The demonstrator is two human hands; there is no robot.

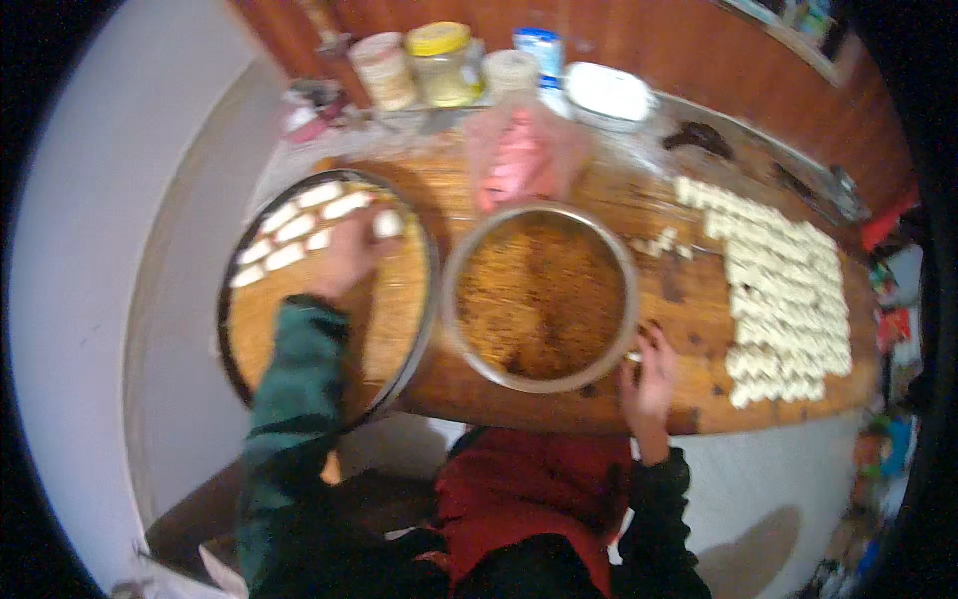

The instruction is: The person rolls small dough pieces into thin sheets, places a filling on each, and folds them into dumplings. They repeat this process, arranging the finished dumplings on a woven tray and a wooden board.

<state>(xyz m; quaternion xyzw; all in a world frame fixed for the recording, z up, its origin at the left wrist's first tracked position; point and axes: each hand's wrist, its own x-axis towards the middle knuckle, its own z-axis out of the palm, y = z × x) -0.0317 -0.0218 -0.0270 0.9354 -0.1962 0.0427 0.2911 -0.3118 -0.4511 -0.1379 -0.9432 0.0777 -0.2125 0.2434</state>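
Note:
My left hand (348, 251) reaches over a large round tray (432, 299) at the left, its fingertips at a white dough piece (387, 224). Other oblong white pieces (286, 257) lie in rows on the tray's far left part. A round metal-rimmed bowl (540, 385) with a brown, crumbly filling (539, 299) stands mid-table. Beside its lower right rim is my right hand (650, 374), fingers slightly bent, with a small pale bit by the thumb; whether it is held cannot be told. Many small pale dough pieces (786, 299) stand in close rows at the right of the wooden table.
Behind the bowl lies a pink plastic bag (520, 161). Along the back stand a yellow-lidded jar (441, 67), other jars, a blue and white container (539, 56) and a white-lidded box (610, 93). Small dough scraps (662, 243) lie right of the bowl. A wall borders the left.

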